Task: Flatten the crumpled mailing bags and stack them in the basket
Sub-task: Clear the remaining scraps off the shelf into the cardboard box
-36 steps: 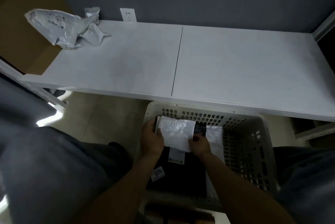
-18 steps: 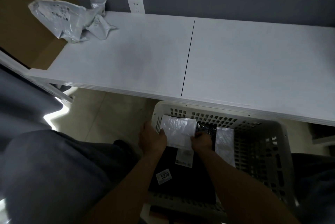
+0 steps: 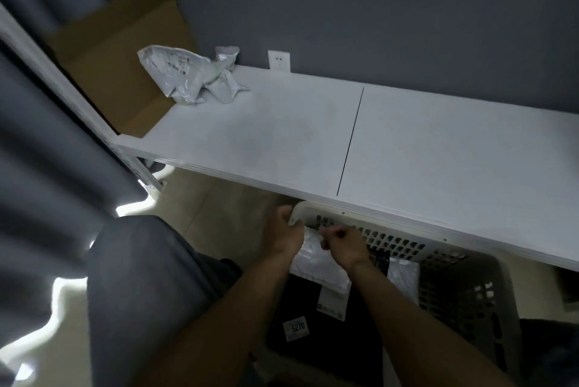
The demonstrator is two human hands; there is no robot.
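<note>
Low in the frame, right of centre, a white plastic basket (image 3: 463,289) with pierced walls sits on the floor, its far rim tucked under the front edge of a white table (image 3: 438,151). Both hands are over its near-left corner. The left hand (image 3: 283,234) is at the left edge of a white mailing bag (image 3: 322,270), thumb raised above the basket's corner. Its fingers are blurred, so I cannot tell whether they grip the bag or only touch it. The right hand (image 3: 343,244) is over the bag's upper part with knuckles up and fingers curled, but whether they pinch the bag or hold nothing cannot be told either. The white bag lies fairly flat inside the basket on top of a black bag (image 3: 316,352) that carries a small label (image 3: 296,328) reading 5270. Another pale bag (image 3: 404,277) shows just to the right against the basket wall. In the upper left of the frame, at the far left corner of the table, lie two crumpled grey-white bags (image 3: 185,76) — untouched, well apart from the hands. A wall socket (image 3: 279,60) sits just beyond them, and a brown cardboard box (image 3: 119,73) stands to their left. A grey curtain (image 3: 40,151) fills the left edge, and a grey trouser leg (image 3: 141,286) fills the lower left.
</note>
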